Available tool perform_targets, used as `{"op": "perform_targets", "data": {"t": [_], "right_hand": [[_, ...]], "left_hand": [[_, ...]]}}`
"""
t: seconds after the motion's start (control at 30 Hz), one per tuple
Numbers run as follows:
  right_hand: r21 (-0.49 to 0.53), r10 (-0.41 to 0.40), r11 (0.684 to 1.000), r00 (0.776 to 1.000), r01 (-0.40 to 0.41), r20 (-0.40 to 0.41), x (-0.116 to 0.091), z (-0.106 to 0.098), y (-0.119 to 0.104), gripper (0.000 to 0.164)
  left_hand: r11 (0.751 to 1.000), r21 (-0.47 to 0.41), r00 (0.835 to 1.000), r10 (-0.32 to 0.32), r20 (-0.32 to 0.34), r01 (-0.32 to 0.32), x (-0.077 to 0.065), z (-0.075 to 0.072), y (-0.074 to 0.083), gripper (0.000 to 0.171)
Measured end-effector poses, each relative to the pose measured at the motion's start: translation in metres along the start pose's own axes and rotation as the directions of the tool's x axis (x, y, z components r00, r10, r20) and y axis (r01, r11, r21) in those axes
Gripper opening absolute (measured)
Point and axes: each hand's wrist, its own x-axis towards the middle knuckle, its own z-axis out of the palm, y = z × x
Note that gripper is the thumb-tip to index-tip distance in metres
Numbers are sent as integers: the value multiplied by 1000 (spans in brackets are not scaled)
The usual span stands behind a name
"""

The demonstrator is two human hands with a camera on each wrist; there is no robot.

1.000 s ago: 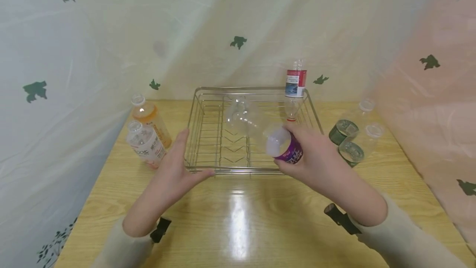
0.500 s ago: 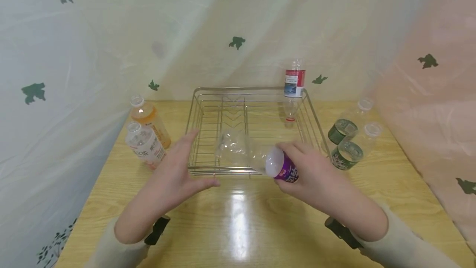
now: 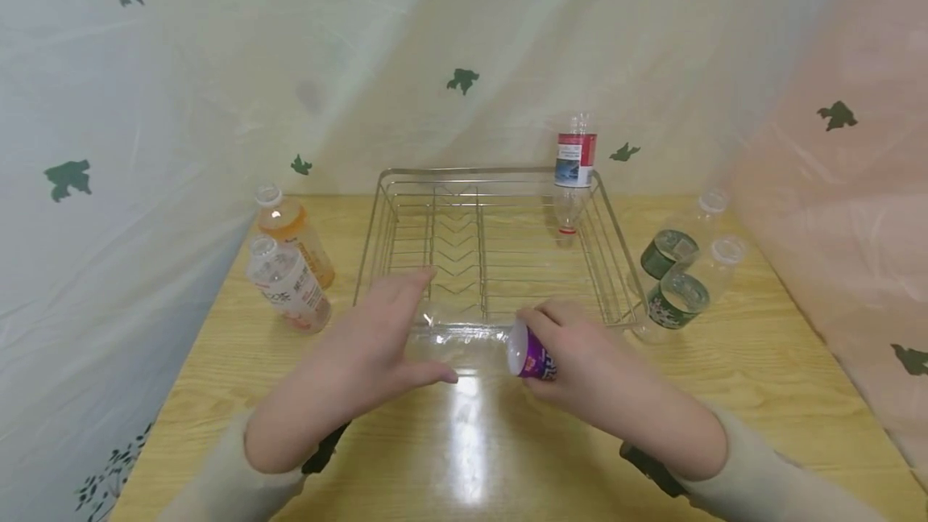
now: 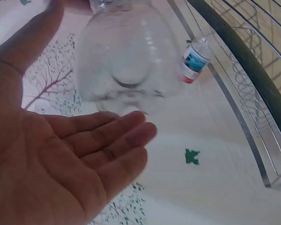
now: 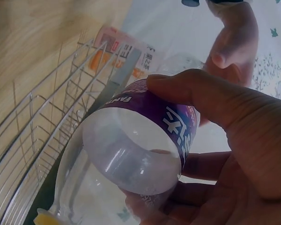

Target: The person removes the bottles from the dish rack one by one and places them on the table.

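Observation:
My right hand (image 3: 587,365) grips a clear plastic bottle (image 3: 464,341) round its purple label (image 3: 536,357). The bottle lies sideways in the air by the front rim of a wire dish rack (image 3: 464,173). Facing its other end is my left hand (image 3: 362,357), fingers extended and thumb apart. In the left wrist view the bottle (image 4: 126,51) is beyond the fingers of the left hand (image 4: 89,154); whether they touch I cannot tell. The right wrist view has the thumb across the purple label (image 5: 178,112).
A red-labelled bottle (image 3: 576,159) stands upside down in the rack's back right corner. Left of the rack are an orange bottle (image 3: 293,228) and a pink-and-white labelled bottle (image 3: 290,284). Two green-labelled bottles, one nearer (image 3: 677,300) and one farther (image 3: 670,252), stand to the right.
The right hand has brought the bottle from over the rack down towards me, to its front rim. My left hand has shifted right, closer to the bottle's far end.

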Motion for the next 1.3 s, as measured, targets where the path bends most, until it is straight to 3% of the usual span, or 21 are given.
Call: {"op": "perform_targets", "data": {"t": [0.2,0.4,0.47,0.6,0.73,0.97,1.13,1.3], "right_hand": [[-19,-31,999,1000,32,2,1,7,-4,65],[-28,-67,997,998,67,-1,1,11,-8,62],[-40,-71,997,997,71,2,1,12,-8,61],[-48,-72,996,997,72,9,2,13,-10,61],[-52,-68,996,998,69,13,2,13,-12,63],[-75,-71,995,997,70,-6,3,13,-14,72],[57,39,998,999,-40,22,2,6,-7,97],[191,155,970,988,-154,11,-7,-8,9,117]], "left_hand": [[988,150,994,7,113,-24,8,12,16,103],[951,303,979,-6,202,-57,14,30,25,93],[935,349,978,-12,209,-63,15,34,28,81],[906,407,982,44,182,-116,15,40,28,51],[908,395,983,83,164,-142,12,41,26,43],[941,325,991,62,123,-99,7,43,22,48],[957,286,995,13,101,-42,1,43,16,54],[972,235,998,-27,63,11,-10,43,6,54]]}}
